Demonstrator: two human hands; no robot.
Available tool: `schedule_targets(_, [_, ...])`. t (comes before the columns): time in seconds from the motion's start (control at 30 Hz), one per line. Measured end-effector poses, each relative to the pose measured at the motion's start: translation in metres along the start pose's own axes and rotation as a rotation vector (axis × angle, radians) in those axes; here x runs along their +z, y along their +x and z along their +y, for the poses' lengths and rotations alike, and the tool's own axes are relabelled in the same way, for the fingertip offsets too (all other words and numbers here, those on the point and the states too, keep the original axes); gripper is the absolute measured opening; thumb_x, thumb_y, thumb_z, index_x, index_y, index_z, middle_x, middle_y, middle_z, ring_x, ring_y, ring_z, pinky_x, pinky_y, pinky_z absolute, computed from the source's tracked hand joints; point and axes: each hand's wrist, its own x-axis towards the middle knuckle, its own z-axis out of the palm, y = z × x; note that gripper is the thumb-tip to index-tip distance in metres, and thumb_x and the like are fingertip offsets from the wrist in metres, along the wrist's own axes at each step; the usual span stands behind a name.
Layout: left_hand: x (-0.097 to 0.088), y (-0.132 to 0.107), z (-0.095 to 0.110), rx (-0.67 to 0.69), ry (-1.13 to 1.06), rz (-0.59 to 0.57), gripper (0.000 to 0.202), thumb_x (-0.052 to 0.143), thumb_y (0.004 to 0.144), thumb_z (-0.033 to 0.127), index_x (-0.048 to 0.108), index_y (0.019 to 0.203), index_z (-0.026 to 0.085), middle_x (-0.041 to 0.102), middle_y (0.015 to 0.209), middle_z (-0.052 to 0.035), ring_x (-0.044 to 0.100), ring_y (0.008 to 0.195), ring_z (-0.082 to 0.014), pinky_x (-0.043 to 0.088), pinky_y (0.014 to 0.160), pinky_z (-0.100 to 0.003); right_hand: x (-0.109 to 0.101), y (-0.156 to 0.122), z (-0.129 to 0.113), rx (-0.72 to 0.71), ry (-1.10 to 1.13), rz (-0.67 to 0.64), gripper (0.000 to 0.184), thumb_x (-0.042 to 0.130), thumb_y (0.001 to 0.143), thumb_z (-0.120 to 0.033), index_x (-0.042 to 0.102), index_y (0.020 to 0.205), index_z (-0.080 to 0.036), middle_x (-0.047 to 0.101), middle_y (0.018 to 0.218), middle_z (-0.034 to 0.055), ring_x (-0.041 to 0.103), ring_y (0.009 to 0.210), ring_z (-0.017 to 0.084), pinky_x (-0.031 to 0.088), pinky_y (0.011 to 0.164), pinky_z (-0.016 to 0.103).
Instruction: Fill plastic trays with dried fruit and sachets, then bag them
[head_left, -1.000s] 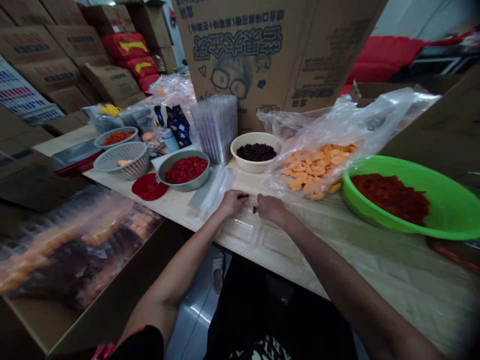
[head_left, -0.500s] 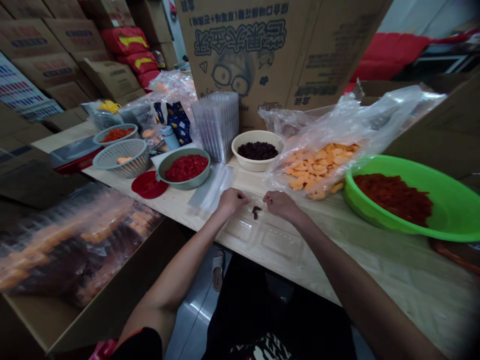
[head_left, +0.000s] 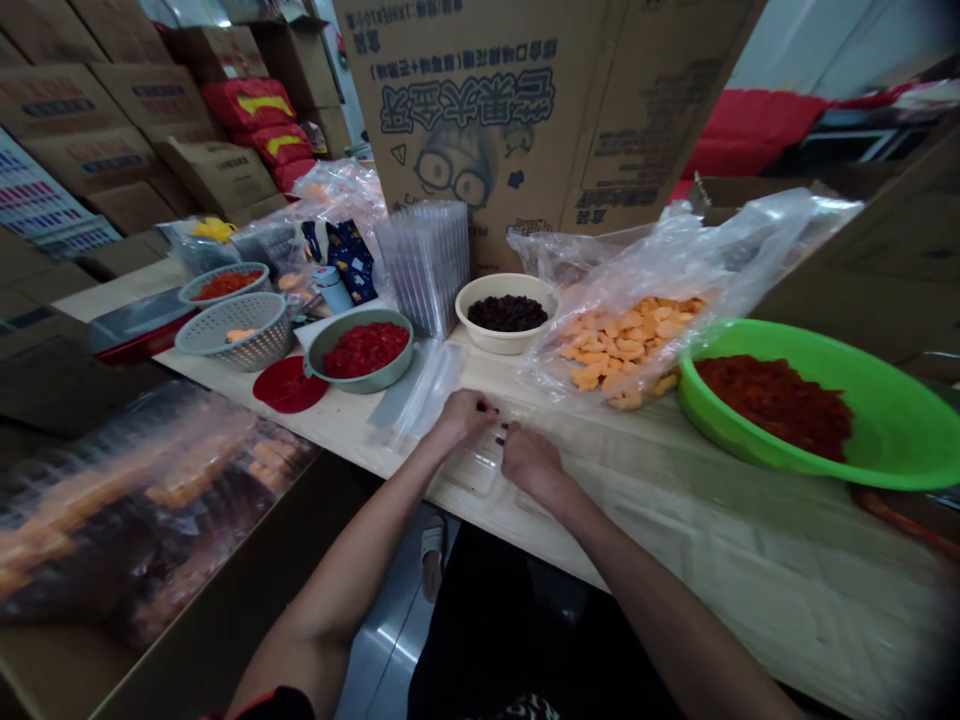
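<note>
My left hand (head_left: 465,418) and my right hand (head_left: 531,464) rest close together, fingers curled, over a clear plastic compartment tray (head_left: 469,468) on the pale wooden table (head_left: 675,480). Small dark pieces of dried fruit (head_left: 500,430) sit between my fingertips. They are too small to tell whether either hand holds one. Beyond my hands stand a bowl of dark raisins (head_left: 506,314) and a bowl of diced red fruit (head_left: 364,351). A plastic bag of orange dried pieces (head_left: 622,345) lies to the right.
A stack of clear plastic trays (head_left: 424,267) and flat clear sleeves (head_left: 416,395) stand beyond my left hand. A green basin of red pieces (head_left: 757,405) sits at right. A grey colander (head_left: 234,330) and red lid (head_left: 287,385) lie left. Cardboard boxes (head_left: 480,120) stand behind.
My hands have moved closer together, and my right hand has shifted toward me over the tray. It now partly hides the dark pieces. The whole view has tilted slightly.
</note>
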Motion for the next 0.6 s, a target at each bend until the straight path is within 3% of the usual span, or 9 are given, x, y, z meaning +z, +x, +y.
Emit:
schedule_targets(0.17, [-0.008, 0.009, -0.01, 0.38, 0.163, -0.07, 0.02, 0.061, 0.083, 0.016, 0.077, 0.096, 0.016, 0.074, 0.097, -0.0083, 0.066, 0.091, -0.0203, 0.048, 0.083, -0.028, -0.023, 0.01, 0.067, 0.066, 0.08, 0.21, 0.024, 0.046, 0.094, -0.024, 0.062, 0.111, -0.016, 0.074, 0.101, 0.0141, 0.069, 0.095, 0.024, 0.042, 0.069, 0.029])
schedule_targets(0.3, [0.004, 0.005, -0.025, 0.488, 0.206, -0.116, 0.02, 0.057, 0.087, 0.019, 0.077, 0.092, 0.018, 0.07, 0.092, -0.0082, 0.065, 0.085, -0.0193, 0.049, 0.08, -0.027, -0.032, 0.004, 0.124, 0.128, 0.052, 0.306, 0.021, 0.048, 0.093, -0.023, 0.062, 0.108, -0.017, 0.073, 0.1, 0.013, 0.068, 0.092, 0.023, 0.039, 0.067, 0.028])
schedule_targets(0.4, [0.008, 0.001, -0.037, 0.405, 0.181, -0.054, 0.019, 0.058, 0.085, 0.019, 0.076, 0.088, 0.017, 0.071, 0.09, -0.0075, 0.065, 0.084, -0.019, 0.048, 0.079, -0.027, -0.03, -0.008, 0.138, 0.136, 0.019, 0.258, 0.022, 0.047, 0.094, -0.024, 0.06, 0.11, -0.018, 0.073, 0.099, 0.013, 0.068, 0.09, 0.025, 0.039, 0.066, 0.029])
schedule_targets(0.6, [0.01, -0.001, -0.04, 0.171, 0.045, 0.0, 0.023, 0.06, 0.076, 0.02, 0.079, 0.09, 0.02, 0.075, 0.091, -0.0033, 0.066, 0.082, -0.0174, 0.048, 0.076, -0.025, -0.021, -0.02, 0.123, 0.088, -0.109, 0.154, 0.03, 0.045, 0.093, -0.018, 0.054, 0.121, -0.015, 0.073, 0.102, 0.0182, 0.07, 0.094, 0.031, 0.044, 0.071, 0.034])
